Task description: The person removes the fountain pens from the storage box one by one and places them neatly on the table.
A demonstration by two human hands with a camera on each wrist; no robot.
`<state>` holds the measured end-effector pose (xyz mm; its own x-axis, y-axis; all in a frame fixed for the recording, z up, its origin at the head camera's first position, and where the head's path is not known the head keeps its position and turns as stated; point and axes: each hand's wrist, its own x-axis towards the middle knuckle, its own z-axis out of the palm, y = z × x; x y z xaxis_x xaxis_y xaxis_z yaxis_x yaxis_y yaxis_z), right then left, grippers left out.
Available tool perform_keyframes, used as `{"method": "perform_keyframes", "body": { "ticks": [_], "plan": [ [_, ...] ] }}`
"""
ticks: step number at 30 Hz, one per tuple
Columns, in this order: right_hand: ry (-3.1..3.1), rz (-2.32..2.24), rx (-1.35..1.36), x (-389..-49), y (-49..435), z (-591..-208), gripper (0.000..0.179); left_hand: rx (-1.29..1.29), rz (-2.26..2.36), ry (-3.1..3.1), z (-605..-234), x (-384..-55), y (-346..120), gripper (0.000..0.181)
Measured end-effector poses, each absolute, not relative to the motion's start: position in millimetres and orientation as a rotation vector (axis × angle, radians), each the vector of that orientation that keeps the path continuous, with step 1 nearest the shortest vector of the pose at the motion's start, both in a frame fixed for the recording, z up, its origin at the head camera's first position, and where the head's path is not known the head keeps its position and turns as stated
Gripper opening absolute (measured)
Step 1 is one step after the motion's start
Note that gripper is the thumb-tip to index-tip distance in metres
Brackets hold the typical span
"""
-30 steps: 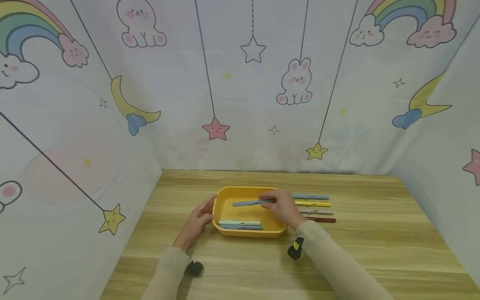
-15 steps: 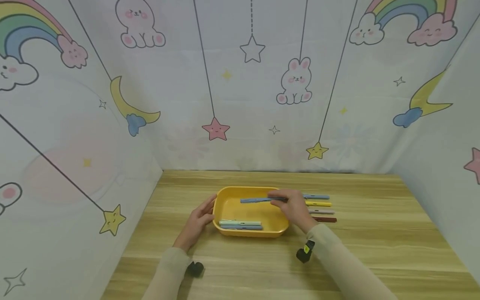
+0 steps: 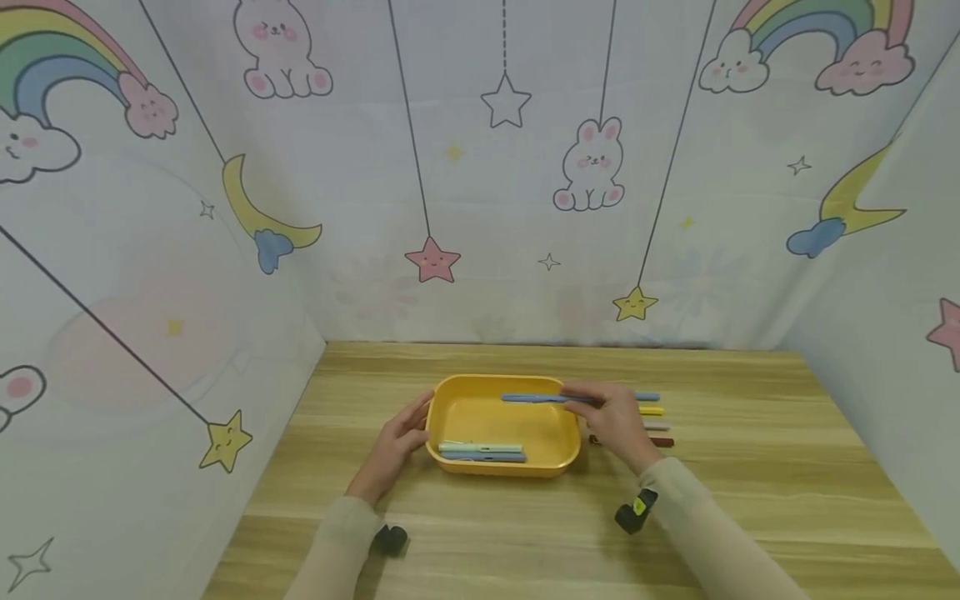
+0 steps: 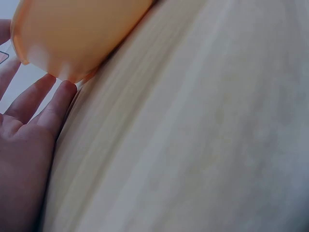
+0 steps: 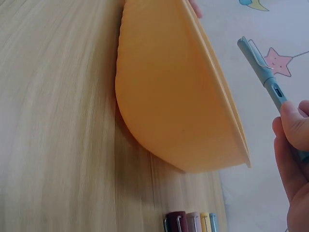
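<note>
A blue fountain pen [image 3: 532,397] is pinched between the thumb and fingers of my right hand [image 3: 617,421], held level over the right part of a yellow plastic basket [image 3: 495,377]. In the right wrist view that pen [image 5: 260,67] shows its clip and capped end, raised above the rim. My left hand [image 3: 392,443] rests its extended fingers along the basket's left side; the left wrist view shows its fingertips [image 4: 68,87] right at the basket wall [image 4: 82,34]. Inside, a light green pen [image 3: 480,448] and another blue pen [image 3: 487,457] lie side by side at the near edge.
Right of the basket lie a blue pen [image 3: 648,397], a yellow pen [image 3: 652,411], a pale purple pen [image 3: 657,426] and a dark red pen [image 3: 662,442], partly hidden by my right hand. Cartoon-printed cloth walls [image 3: 480,308] border the wooden table [image 3: 510,533].
My right hand has moved right with the blue pen, from over the basket's middle to its right rim, covering more of the pens there. My left hand has stayed put.
</note>
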<state>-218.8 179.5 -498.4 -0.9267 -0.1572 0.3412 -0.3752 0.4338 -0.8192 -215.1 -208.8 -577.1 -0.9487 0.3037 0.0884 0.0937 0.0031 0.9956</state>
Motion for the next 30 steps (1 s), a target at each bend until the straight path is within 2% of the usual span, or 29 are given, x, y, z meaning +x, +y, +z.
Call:
{"method": "perform_keyframes", "body": {
  "ticks": [30],
  "plan": [
    [-2.331,1.528,0.276,-195.3,251.7,-503.7,0.029,0.397,2.061,2.126,-575.8,-214.8,-207.7,0.066]
  ]
}}
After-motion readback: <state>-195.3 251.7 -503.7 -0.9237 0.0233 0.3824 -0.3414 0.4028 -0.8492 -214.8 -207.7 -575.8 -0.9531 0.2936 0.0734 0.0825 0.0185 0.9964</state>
